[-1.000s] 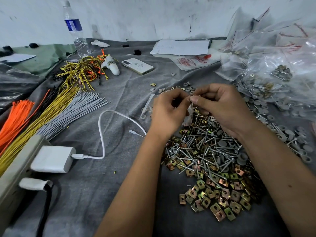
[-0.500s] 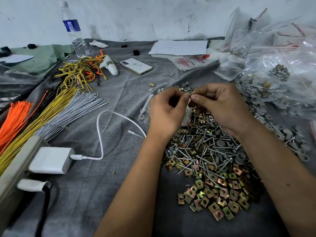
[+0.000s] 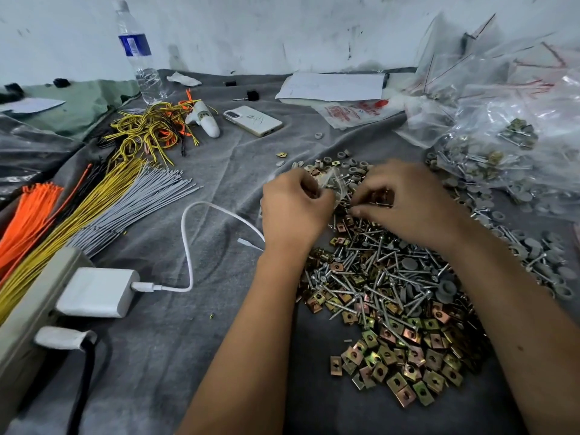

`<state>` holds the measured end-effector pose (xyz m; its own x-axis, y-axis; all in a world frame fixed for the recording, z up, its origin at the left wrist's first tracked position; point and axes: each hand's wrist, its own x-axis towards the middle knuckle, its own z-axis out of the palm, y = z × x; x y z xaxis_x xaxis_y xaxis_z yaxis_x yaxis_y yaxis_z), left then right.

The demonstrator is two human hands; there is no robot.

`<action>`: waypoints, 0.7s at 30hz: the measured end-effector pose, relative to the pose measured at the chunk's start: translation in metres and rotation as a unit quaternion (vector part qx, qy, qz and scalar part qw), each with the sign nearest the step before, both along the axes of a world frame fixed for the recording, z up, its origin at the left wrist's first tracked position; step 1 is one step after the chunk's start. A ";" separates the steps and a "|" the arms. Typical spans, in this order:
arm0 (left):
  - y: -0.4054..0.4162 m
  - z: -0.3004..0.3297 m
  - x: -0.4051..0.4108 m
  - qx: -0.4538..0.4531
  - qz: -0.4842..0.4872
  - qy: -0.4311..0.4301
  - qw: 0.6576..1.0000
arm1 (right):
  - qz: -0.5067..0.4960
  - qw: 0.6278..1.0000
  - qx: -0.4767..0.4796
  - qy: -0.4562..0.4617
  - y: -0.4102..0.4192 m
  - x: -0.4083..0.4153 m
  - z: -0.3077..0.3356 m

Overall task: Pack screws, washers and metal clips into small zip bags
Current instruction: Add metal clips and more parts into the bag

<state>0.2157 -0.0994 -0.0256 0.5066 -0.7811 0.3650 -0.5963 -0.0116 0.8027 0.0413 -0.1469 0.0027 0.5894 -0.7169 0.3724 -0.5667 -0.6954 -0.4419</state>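
Left hand [image 3: 293, 211] pinches small clear bag [image 3: 332, 183], mouth toward right; right hand [image 3: 405, 202] just beside it, fingers curled on screw [image 3: 381, 203], long axis roughly sideways, pointing at bag; loose pile [image 3: 392, 293] directly under right wrist

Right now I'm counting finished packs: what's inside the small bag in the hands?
The clear bag, pinched by the left hand, shows nothing clearly; fingers and glare hide its contents.

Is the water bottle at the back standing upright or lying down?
Upright. The water bottle stands on its base on the grey cloth near the wall, cap at the top, beside the tangle of yellow wires.
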 end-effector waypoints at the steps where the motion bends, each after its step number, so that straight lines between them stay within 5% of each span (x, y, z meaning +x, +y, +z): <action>1: 0.000 0.001 0.001 0.000 0.012 0.028 1.000 | 0.032 0.999 0.006 0.031 0.004 0.005 0.000; 5: 0.002 0.004 0.003 -0.006 0.024 0.101 0.995 | 0.082 0.984 0.030 0.158 0.013 0.023 -0.007; 13: 0.002 0.007 0.005 -0.015 0.000 0.295 0.955 | 0.098 0.974 0.050 0.199 0.014 0.024 -0.009; 21: 0.002 0.007 0.007 -0.019 -0.035 0.285 0.958 | 0.030 0.990 0.096 -0.101 -0.001 0.005 -0.007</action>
